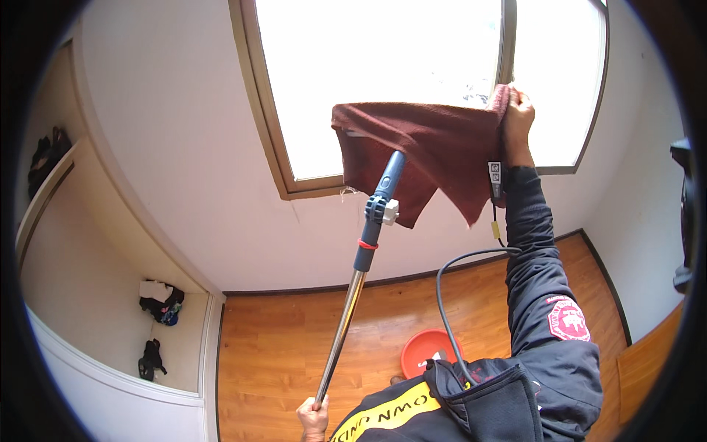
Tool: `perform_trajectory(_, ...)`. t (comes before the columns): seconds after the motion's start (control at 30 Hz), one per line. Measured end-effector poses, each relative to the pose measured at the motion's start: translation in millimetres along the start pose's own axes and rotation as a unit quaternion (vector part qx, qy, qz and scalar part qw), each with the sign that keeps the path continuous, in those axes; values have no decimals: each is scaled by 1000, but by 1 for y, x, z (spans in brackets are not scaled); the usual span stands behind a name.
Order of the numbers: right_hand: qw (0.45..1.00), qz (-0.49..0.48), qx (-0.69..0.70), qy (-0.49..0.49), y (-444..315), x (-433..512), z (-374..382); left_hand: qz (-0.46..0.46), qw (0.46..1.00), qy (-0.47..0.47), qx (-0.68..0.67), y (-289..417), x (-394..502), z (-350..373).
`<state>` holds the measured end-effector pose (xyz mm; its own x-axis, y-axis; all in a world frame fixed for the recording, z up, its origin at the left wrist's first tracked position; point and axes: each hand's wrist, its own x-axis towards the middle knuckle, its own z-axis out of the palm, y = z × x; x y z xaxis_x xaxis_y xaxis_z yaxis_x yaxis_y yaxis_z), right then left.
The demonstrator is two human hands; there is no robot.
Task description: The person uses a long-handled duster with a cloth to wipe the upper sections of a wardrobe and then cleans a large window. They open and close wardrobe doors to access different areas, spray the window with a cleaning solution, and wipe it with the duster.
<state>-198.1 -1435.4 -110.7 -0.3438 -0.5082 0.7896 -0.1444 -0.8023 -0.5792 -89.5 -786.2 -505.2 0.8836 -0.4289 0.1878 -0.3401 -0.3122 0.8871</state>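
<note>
My left hand (314,418) grips the lower end of a shiny metal telescopic pole (343,323). A blue plastic pivot joint (376,209) with a pale knob tops the pole and leads to a blue handle section (392,172). Its upper end disappears behind a dark maroon cloth (458,143), so whatever head it carries is hidden. My right hand (519,119) pinches the cloth's upper right corner, raised before the window. The cloth hangs in folds, with pointed lower corners below the sill.
A brown-framed window (265,110) lets in glaring light. On the wooden floor (265,342) stands a red basin (411,351) with something pale inside. A black cable (440,287) loops beside my right arm. At left, an open closet (110,254) holds dark clothes (160,298).
</note>
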Motion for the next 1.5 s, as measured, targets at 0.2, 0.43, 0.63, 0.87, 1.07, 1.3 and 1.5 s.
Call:
perform_trajectory(0.2, 1000, -26, 3, 10, -14, 36, -12, -50, 999, 7, -20, -3, 11, 3)
perform_trajectory(0.43, 948, -53, -249, -192, -4, -8, -40, -63, 995, -38, -70, 12, 27, 26)
perform_trajectory(0.63, 968, 85, 196, -132, -48, -187, -104, -16, 997, 2, -79, 65, 80, 59)
perform_trajectory(0.87, 798, 190, 164, -548, -102, -369, -126, 24, 969, 1, -247, 154, 140, 123)
perform_trajectory(1.07, 693, 291, 119, -648, -68, -428, -172, 162, 946, -29, -281, 237, 141, 199)
perform_trajectory(1.3, 826, 213, 15, -522, 28, -456, -255, 200, 925, -112, -304, 284, 123, 243)
perform_trajectory(1.5, 767, 400, 68, -496, 53, -484, -291, 183, 947, -98, -247, 308, 155, 271)
